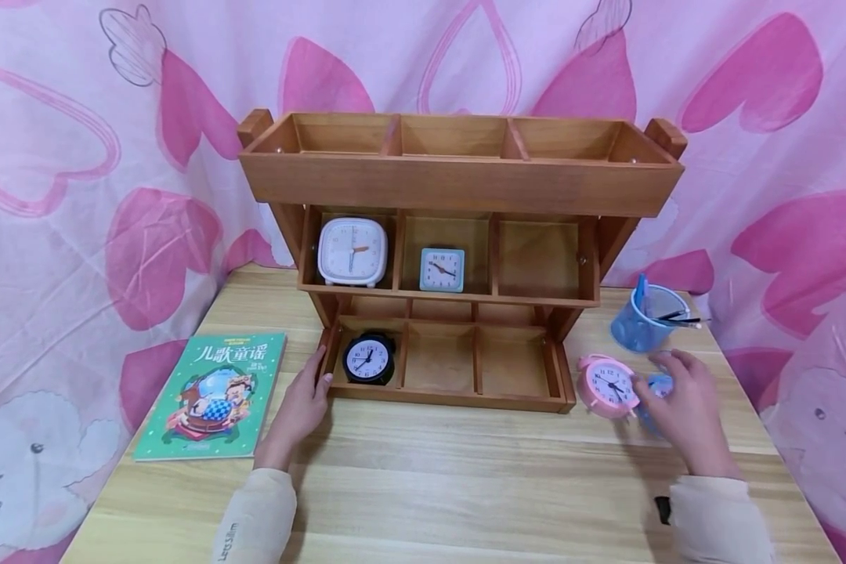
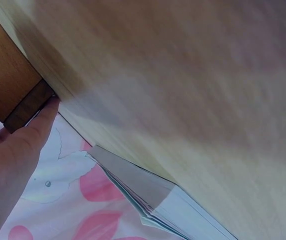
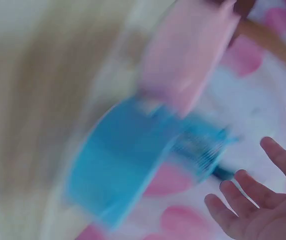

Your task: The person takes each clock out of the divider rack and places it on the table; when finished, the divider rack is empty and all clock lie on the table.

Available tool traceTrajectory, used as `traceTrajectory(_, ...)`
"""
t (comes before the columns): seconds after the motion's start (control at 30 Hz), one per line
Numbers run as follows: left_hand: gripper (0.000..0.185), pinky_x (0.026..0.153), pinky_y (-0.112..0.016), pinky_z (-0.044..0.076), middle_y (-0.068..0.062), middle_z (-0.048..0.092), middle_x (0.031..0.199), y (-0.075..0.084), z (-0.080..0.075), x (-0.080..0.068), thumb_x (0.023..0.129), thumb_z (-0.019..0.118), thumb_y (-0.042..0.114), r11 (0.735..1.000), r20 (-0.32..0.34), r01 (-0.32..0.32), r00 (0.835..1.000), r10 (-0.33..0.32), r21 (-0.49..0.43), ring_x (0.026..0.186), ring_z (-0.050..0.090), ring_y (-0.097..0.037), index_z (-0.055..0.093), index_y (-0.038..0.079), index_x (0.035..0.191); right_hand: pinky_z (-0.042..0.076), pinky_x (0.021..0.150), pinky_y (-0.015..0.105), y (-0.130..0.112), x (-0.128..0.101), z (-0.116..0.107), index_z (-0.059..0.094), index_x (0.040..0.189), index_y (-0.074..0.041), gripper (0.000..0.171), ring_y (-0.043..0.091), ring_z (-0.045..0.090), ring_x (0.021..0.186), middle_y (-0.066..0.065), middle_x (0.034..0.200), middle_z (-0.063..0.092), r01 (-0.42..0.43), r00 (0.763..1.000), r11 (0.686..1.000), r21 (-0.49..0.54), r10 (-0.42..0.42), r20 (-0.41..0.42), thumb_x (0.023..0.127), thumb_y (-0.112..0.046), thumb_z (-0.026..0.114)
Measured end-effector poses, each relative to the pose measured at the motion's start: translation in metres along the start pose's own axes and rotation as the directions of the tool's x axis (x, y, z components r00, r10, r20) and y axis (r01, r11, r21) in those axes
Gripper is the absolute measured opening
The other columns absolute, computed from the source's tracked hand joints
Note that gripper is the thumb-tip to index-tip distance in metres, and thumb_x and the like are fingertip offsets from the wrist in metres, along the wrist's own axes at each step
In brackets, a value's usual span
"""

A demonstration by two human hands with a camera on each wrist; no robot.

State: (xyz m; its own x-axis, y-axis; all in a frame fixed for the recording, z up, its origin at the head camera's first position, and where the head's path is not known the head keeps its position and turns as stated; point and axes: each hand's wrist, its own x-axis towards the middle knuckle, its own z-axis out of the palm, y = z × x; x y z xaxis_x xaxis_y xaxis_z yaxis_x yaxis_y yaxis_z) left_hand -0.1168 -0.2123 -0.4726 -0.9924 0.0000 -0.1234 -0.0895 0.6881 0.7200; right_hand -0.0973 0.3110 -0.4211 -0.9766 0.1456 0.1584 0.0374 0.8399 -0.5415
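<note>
Light wooden table [image 1: 423,470]; left hand [image 1: 299,407], fingers straight, touches the wooden shelf [image 1: 458,180] at its lower left corner. Right hand [image 1: 684,407], fingers spread, reaches over a blue clock [image 1: 659,385] — mostly hidden — beside the pink clock [image 1: 609,384]. Beyond: pen cup [image 1: 645,317], heart-print curtain [image 1: 77,157]. Right wrist view is blurred.

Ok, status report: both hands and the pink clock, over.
Left hand open, resting against wooden organizer corner. Right hand open, fingers spread over pink clock and blue clock. Blue pen cup close behind.
</note>
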Motion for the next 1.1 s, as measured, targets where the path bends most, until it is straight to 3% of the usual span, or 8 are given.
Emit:
traceTrajectory(0.07, 0.055, 0.111, -0.058, 0.029, -0.029, 0.028, 0.152, 0.000, 0.000, 0.000, 0.106, 0.036, 0.016, 1.000, 0.002, 0.000, 1.000, 0.000, 0.002, 0.138, 0.031, -0.044, 0.014, 0.009, 0.156, 0.030, 0.096, 0.073, -0.020, 0.000, 0.009, 0.055, 0.123, 0.008, 0.044, 0.055, 0.032, 0.125, 0.035, 0.139, 0.036, 0.098, 0.993, 0.994, 0.049, -0.095, -0.063, 0.087, -0.015, 0.068)
traceTrajectory(0.2, 0.055, 0.110, -0.058, 0.029, -0.029, 0.029, 0.151, -0.002, -0.001, 0.000, 0.105, 0.036, 0.016, 1.000, -0.003, -0.003, 1.000, 0.003, 0.005, 0.137, 0.032, -0.045, 0.014, 0.009, 0.156, 0.034, 0.096, 0.069, -0.064, 0.004, 0.039, 0.060, 0.118, 0.005, 0.038, 0.051, 0.039, 0.122, 0.031, 0.135, 0.044, 0.254, 0.966, 0.956, 0.147, -0.243, -0.086, 0.085, -0.011, 0.070)
traceTrajectory(0.37, 0.055, 0.111, -0.058, 0.028, -0.029, 0.029, 0.151, -0.003, -0.001, 0.000, 0.105, 0.036, 0.016, 1.000, -0.008, -0.006, 1.000, 0.006, 0.003, 0.137, 0.032, -0.045, 0.015, 0.009, 0.155, 0.044, 0.095, 0.057, -0.125, 0.002, 0.091, 0.063, 0.119, -0.002, 0.038, 0.040, 0.050, 0.117, 0.025, 0.131, 0.050, 0.354, 0.932, 0.909, 0.221, -0.363, 0.002, 0.085, -0.017, 0.072)
traceTrajectory(0.53, 0.056, 0.111, -0.057, 0.028, -0.028, 0.029, 0.152, -0.003, 0.001, 0.002, 0.105, 0.038, 0.015, 1.000, -0.013, -0.020, 1.000, 0.020, 0.001, 0.138, 0.032, -0.045, 0.015, 0.009, 0.155, 0.052, 0.087, 0.044, -0.185, -0.006, 0.141, 0.061, 0.125, -0.008, 0.041, 0.031, 0.059, 0.101, 0.017, 0.138, 0.048, 0.347, 0.895, 0.876, 0.335, -0.416, 0.160, 0.087, -0.021, 0.070)
traceTrajectory(0.7, 0.056, 0.112, -0.056, 0.027, -0.027, 0.028, 0.153, -0.001, 0.003, 0.002, 0.105, 0.038, 0.015, 1.000, -0.012, -0.021, 1.000, 0.021, -0.003, 0.139, 0.030, -0.043, 0.016, 0.009, 0.155, 0.052, 0.092, 0.039, -0.231, -0.005, 0.172, 0.058, 0.129, -0.008, 0.044, 0.030, 0.059, 0.107, 0.015, 0.142, 0.044, 0.340, 0.838, 0.851, 0.401, -0.468, 0.281, 0.090, -0.027, 0.066)
traceTrajectory(0.83, 0.056, 0.111, -0.056, 0.028, -0.027, 0.029, 0.152, 0.001, 0.003, 0.002, 0.105, 0.038, 0.015, 1.000, -0.014, -0.022, 1.000, 0.022, -0.007, 0.138, 0.032, -0.044, 0.016, 0.009, 0.155, 0.046, 0.102, 0.039, -0.251, 0.000, 0.183, 0.057, 0.131, -0.006, 0.047, 0.029, 0.050, 0.123, 0.017, 0.142, 0.042, 0.359, 0.814, 0.866, 0.347, -0.472, 0.337, 0.091, -0.028, 0.065)
traceTrajectory(1.1, 0.056, 0.111, -0.056, 0.028, -0.026, 0.029, 0.153, -0.003, 0.002, 0.001, 0.105, 0.038, 0.016, 1.000, -0.017, -0.018, 1.000, 0.018, -0.009, 0.138, 0.032, -0.043, 0.016, 0.009, 0.155, 0.047, 0.101, 0.040, -0.266, 0.004, 0.197, 0.056, 0.133, -0.005, 0.048, 0.032, 0.047, 0.125, 0.021, 0.144, 0.040, 0.366, 0.797, 0.886, 0.285, -0.456, 0.396, 0.090, -0.026, 0.065)
